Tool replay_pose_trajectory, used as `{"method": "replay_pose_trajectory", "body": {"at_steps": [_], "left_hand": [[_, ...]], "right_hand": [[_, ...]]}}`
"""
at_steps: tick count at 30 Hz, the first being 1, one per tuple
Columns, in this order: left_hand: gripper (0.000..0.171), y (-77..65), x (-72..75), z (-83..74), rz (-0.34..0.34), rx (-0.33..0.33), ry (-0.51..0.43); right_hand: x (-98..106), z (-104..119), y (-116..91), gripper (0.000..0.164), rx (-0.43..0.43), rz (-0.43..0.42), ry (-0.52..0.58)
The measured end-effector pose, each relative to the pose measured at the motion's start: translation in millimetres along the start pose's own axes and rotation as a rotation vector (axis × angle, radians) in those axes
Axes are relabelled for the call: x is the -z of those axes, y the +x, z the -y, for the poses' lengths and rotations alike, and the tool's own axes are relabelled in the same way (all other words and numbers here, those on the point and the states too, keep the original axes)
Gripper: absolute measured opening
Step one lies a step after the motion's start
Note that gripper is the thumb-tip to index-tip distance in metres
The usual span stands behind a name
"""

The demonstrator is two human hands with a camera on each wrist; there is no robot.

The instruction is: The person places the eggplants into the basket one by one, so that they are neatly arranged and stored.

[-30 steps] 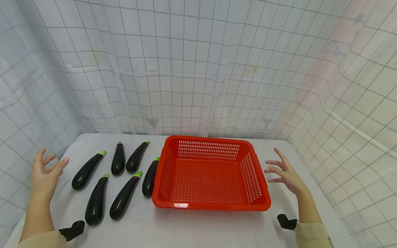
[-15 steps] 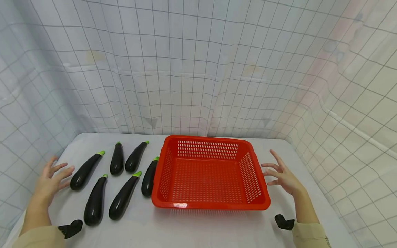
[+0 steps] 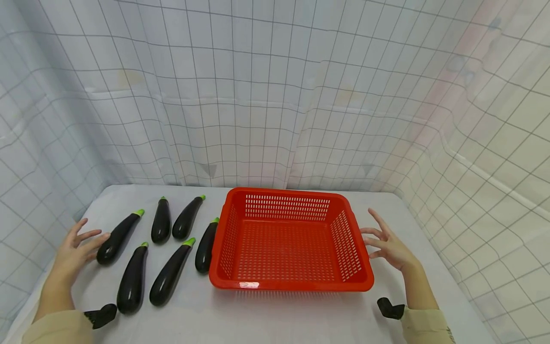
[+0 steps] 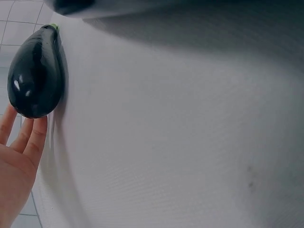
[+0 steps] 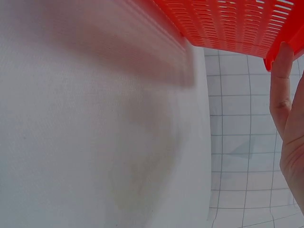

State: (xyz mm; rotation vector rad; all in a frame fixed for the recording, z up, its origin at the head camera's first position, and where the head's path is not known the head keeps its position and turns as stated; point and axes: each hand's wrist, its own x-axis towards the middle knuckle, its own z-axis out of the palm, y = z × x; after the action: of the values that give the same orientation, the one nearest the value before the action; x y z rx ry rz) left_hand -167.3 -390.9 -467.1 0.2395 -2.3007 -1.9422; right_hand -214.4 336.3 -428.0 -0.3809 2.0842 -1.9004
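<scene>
My left hand (image 3: pixel 70 258) is beside the leftmost eggplant (image 3: pixel 118 239), fingers spread and not wrapped round it. In the left wrist view, fingertips of the left hand (image 4: pixel 19 161) appear at the rounded end of an eggplant (image 4: pixel 35 76); whether they touch it I cannot tell. To the right of the red plastic basket (image 3: pixel 292 286), my right hand (image 3: pixel 393 248) hovers with loosely extended fingers close to the rim. The right wrist view has the right hand (image 5: pixel 290 126) near the slotted basket wall (image 5: pixel 223 23), with nothing gripped. No eggplant lies in the basket.
Several more dark eggplants with green stems, such as the front one (image 3: pixel 132 282), lie between the left hand and the basket. One eggplant (image 3: pixel 207 246) lies against the basket's left side. White cloth covers the table (image 3: pixel 275 320); a gridded curtain (image 3: pixel 266 95) surrounds it.
My left hand has moved right and down toward the leftmost eggplant. My right hand has drifted slightly left toward the basket rim. The eggplants and basket stay in place.
</scene>
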Motion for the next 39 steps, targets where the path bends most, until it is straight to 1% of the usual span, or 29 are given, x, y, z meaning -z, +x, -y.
{"method": "replay_pose_trajectory", "body": {"at_steps": [4, 6, 7, 8, 10, 14, 18, 22, 25, 30, 39], "left_hand": [[0.085, 1.7, -0.3, 0.0, 0.013, 0.022, 0.114], [0.086, 1.9, -0.6, 0.0, 0.017, 0.040, 0.188], [0.086, 2.0, -0.5, 0.5, 0.023, 0.048, 0.204], [0.086, 2.4, -0.1, 0.9, 0.031, 0.054, 0.211], [0.086, 3.6, 1.4, 1.5, 0.054, 0.068, 0.197], [0.084, 6.3, 5.8, 3.9, 0.120, 0.092, 0.178], [0.084, 8.2, 8.9, 6.8, 0.181, 0.121, 0.210], [0.083, 9.6, 10.3, 6.0, 0.225, 0.147, 0.251], [0.082, 8.8, 9.8, 5.0, 0.241, 0.146, 0.295], [0.078, 7.2, 9.1, 4.1, 0.241, 0.139, 0.337], [0.069, 7.3, 9.0, 5.7, 0.253, 0.145, 0.306]], "right_hand": [[-1, 0, 1, 0.078, 0.001, 0.014, 0.001], [-2, -1, 2, 0.078, 0.000, 0.026, 0.004], [-2, -1, 2, 0.079, -0.001, 0.031, 0.010], [-3, -1, 2, 0.079, -0.003, 0.036, 0.017], [-3, -2, 3, 0.079, -0.005, 0.045, 0.036], [-4, -2, 3, 0.080, -0.014, 0.056, 0.069], [-4, -3, 4, 0.079, -0.016, 0.072, 0.089], [-3, -5, 3, 0.077, -0.009, 0.095, 0.110], [-3, -5, 4, 0.074, 0.001, 0.121, 0.131], [-3, -5, 4, 0.070, 0.010, 0.152, 0.162], [-2, -5, 3, 0.066, 0.012, 0.190, 0.197]]}}
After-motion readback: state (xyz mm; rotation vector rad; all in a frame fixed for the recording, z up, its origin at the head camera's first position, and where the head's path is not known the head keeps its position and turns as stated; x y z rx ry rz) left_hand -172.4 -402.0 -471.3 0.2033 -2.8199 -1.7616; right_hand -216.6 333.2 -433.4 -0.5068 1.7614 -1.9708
